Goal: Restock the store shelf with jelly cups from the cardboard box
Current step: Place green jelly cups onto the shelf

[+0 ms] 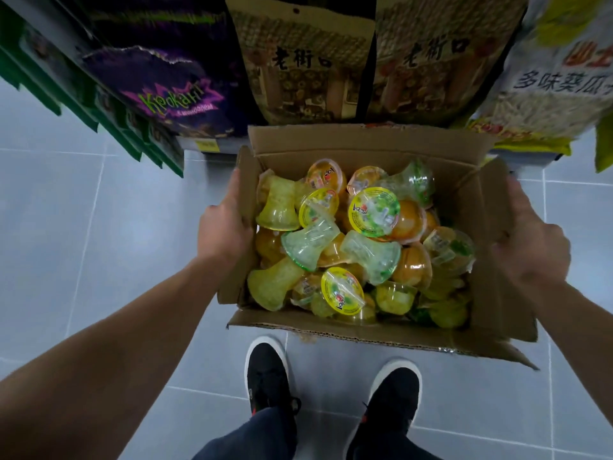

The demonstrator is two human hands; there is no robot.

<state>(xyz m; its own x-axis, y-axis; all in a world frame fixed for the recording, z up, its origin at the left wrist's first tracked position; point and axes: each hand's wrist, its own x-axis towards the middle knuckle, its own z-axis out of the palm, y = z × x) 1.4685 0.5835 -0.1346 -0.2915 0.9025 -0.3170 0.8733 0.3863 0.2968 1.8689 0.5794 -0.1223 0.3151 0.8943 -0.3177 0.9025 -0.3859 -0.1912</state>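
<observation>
Cardboard box (371,336) held above the tiled floor (99,227), flaps up, open side facing the camera; long axis runs away from the person toward the shelf (212,146), far end just short of the shelf's lower edge. Left hand (224,227) grips the left wall, thumb over the flap, fingers wrapped out of sight beneath. Right hand (527,244) clasps the right wall, fingers curled round the outer side. Jelly cups (373,210) heaped inside, yellow, green and orange, no common heading: some lids up, others on their sides or inverted. Snack bags (302,61) stand on the shelf beyond the box. Black shoes (267,376) on the floor below the box's near edge.
</observation>
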